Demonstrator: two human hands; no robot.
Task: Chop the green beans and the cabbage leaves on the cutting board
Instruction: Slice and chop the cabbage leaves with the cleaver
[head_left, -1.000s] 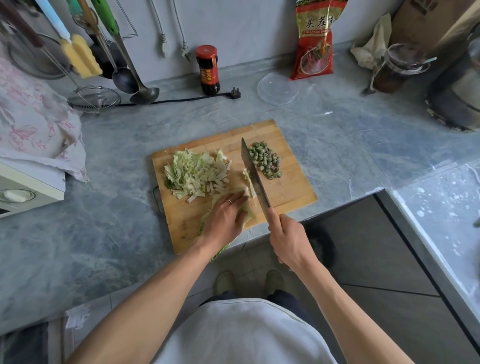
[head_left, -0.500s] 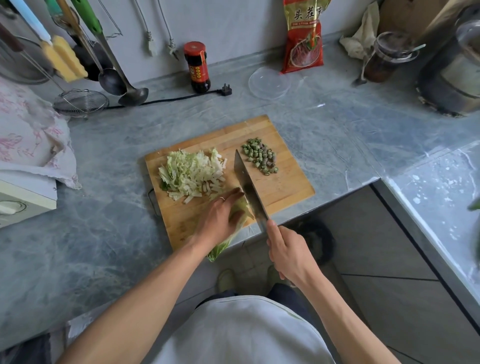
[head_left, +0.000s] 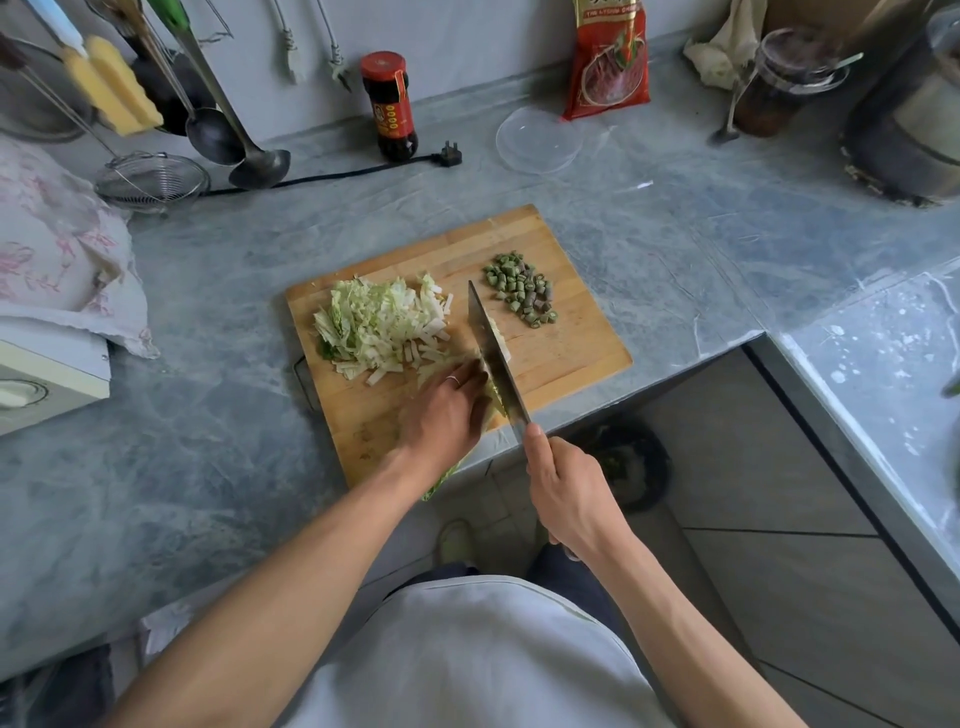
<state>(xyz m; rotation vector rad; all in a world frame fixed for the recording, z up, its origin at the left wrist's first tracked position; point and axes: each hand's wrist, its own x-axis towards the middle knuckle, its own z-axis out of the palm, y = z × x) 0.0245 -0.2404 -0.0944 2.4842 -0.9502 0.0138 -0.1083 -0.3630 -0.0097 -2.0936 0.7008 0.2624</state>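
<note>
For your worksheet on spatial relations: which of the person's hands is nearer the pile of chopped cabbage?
Left. The left hand almost touches the chopped cabbage; the right hand lies beyond the board's near edge.

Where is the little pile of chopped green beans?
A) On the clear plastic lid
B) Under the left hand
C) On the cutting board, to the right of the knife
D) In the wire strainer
C: the chopped green beans lie in a small heap on the wooden cutting board, on the right side of the knife blade, while the chopped cabbage sits on its left.
</note>
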